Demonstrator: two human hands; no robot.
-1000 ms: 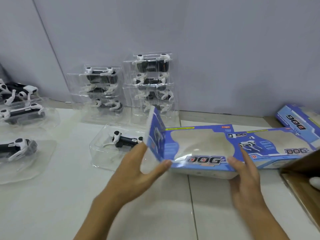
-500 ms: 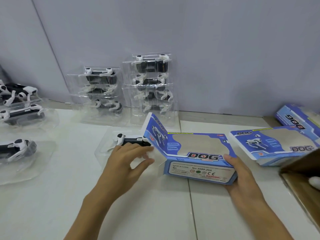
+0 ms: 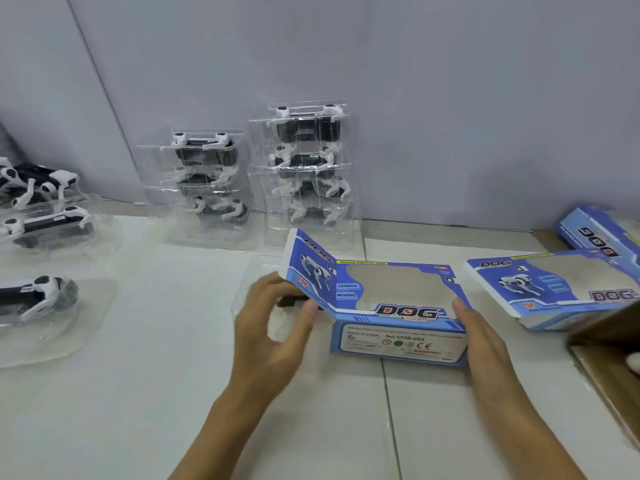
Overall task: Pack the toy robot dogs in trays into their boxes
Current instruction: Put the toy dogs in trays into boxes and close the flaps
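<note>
White tiled surface [image 3: 145, 403] fills the lower view, with a dark grout line [image 3: 389, 403] running front to back near centre-right. Behind it, a plain grey-lavender wall [image 3: 450, 98]; a thin dark vertical seam [image 3: 100, 98] slants down its left part. At the right edge, a brown cardboard carton [image 3: 609, 368], partly cut off by the frame, with its near flap blurred. A small white object [image 3: 634, 362] shows inside it, too cropped to identify.
</note>
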